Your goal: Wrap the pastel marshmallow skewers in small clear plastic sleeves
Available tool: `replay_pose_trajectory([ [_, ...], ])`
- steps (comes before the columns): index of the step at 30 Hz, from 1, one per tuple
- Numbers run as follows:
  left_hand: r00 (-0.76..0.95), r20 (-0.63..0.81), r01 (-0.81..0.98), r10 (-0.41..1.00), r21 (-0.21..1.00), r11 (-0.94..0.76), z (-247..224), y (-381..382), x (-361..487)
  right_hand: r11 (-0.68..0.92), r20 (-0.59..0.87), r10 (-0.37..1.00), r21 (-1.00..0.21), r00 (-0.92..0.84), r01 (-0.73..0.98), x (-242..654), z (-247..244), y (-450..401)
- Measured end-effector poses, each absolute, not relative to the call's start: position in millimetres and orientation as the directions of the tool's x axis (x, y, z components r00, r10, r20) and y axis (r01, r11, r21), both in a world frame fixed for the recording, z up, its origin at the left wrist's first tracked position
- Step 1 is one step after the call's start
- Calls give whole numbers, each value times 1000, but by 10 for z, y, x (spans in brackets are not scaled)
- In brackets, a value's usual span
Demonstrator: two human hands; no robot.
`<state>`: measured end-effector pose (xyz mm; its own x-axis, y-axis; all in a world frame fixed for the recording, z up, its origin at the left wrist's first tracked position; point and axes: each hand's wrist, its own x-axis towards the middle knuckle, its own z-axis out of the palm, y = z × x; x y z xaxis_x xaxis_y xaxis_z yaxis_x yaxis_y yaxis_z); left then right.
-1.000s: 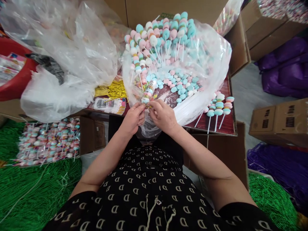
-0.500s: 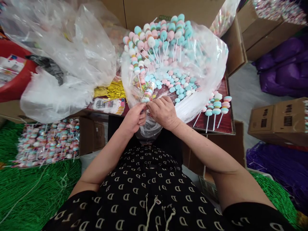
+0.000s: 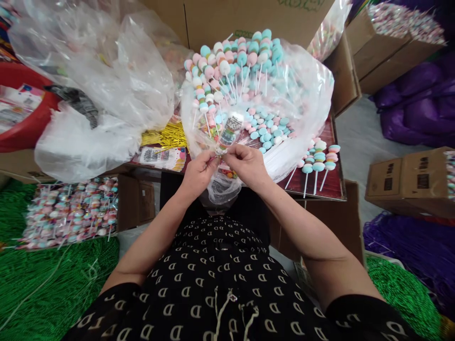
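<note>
My left hand (image 3: 199,174) and my right hand (image 3: 247,166) meet at the neck of a bagged pastel lollipop (image 3: 229,133), pinching it between their fingertips. Its clear wrapper has a printed label at the top, and the stick is hidden by my fingers. Just beyond my hands, a plastic-lined carton (image 3: 313,80) holds many marshmallow lollipops (image 3: 227,61) and loose candy discs (image 3: 265,130). A bundle of gold twist ties (image 3: 164,137) lies to the left of the carton.
A dark red board (image 3: 336,177) carries several more lollipops (image 3: 318,163). Large clear plastic bags (image 3: 103,80) bulge at the left beside a red tub (image 3: 21,113). Wrapped lollipops (image 3: 69,213) lie on green bead strands (image 3: 53,284). Cardboard boxes (image 3: 408,182) and purple bags (image 3: 412,109) stand at the right.
The bagged lollipop has tilted more upright, with its printed label now showing at the top. My hands have shifted slightly at its neck.
</note>
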<state>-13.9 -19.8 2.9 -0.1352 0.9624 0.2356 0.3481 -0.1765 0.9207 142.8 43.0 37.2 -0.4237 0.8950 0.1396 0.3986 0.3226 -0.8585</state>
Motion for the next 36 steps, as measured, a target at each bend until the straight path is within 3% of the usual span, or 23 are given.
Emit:
replay_pose_trajectory([
  [3,-158,413,499,897,817,-289,52,-169,-162,346,193,896,-868,-399,357,1466,428,379],
  [6,-284,481,569,829,781,-259,127,-164,-181,491,355,856,-784,-375,380,1540,417,354],
  [8,-374,469,493,800,832,-257,225,-215,-190,590,461,804,-695,-375,411,1604,400,380],
  [10,-396,376,290,838,917,-274,360,-323,-180,677,560,735,-580,-382,454,1661,400,441],
  [11,-338,276,137,900,960,-243,432,-393,-164,718,606,691,-509,-394,475,1681,411,478],
  [13,-8,66,-145,998,987,-66,557,-537,-105,784,695,588,-363,-414,504,1693,452,549],
  [16,407,-112,-219,907,952,216,619,-668,10,841,811,410,-160,-416,516,1663,531,629],
  [21,497,-173,-422,850,808,411,393,-561,30,841,828,283,29,-484,540,1655,610,705],
  [26,543,-181,-564,820,645,516,157,-388,-15,837,818,271,60,-507,544,1724,615,742],
  [31,539,-137,-586,831,647,487,178,-405,100,878,823,204,87,-530,471,1756,616,757],
  [34,354,-202,-510,913,777,370,257,-411,88,900,823,314,-100,-474,424,1817,628,747],
  [36,152,-142,-252,978,951,177,301,-370,5,836,730,539,-406,-420,368,1872,639,706],
])
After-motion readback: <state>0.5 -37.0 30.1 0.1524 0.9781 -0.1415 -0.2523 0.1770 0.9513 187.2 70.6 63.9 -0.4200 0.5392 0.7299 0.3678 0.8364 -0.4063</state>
